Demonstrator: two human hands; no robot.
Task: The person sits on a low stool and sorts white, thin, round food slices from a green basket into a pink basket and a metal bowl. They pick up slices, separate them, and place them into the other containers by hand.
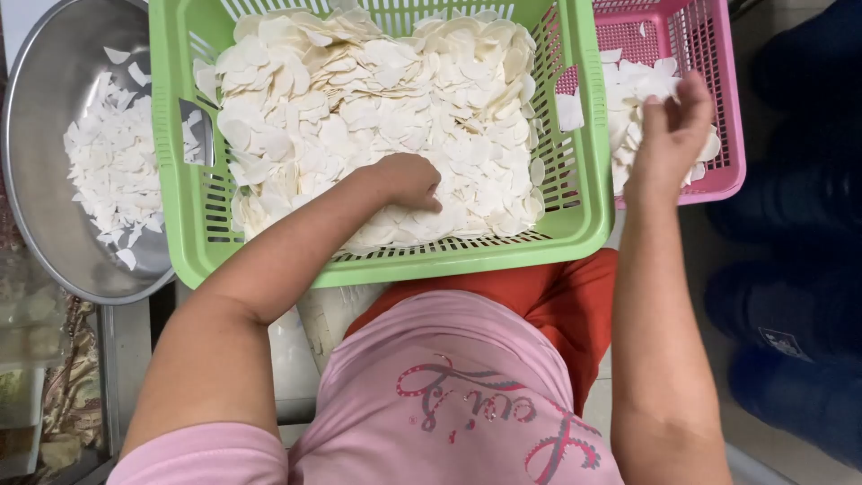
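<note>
green plastic fills the middle of the head view: a slotted green basket (575,229) heaped with pale, thin white slices (377,99), round to oval and stacked loosely on one another. the basket sits across the person's lap, its near rim just above an orange-red garment (561,301) and a pink shirt (449,386).

the left hand (409,180) lies palm down on the near part of the heap, fingers bent and pressing into the slices — whether it has closed on any of them cannot be told, since the fingertips are buried among the pieces. its forearm runs down and to the left, crossing the basket's near rim.

the right hand (669,130) is over a pink basket (732,144) that stands just beside the green one, touching or nearly touching its right wall. this hand is blurred; its fingers are curled loosely above a smaller pile of the same white slices (628,85), and it cannot be told whether a slice is pinched between them.

left of the green basket sits a round metal bowl (40,135) — partly tucked under the basket's left edge — with a flat scatter of thinner, more broken white pieces (112,166) across its bottom.

dark blue containers (790,323) stand at the right edge, well apart from both hands, on a pale floor.
</note>
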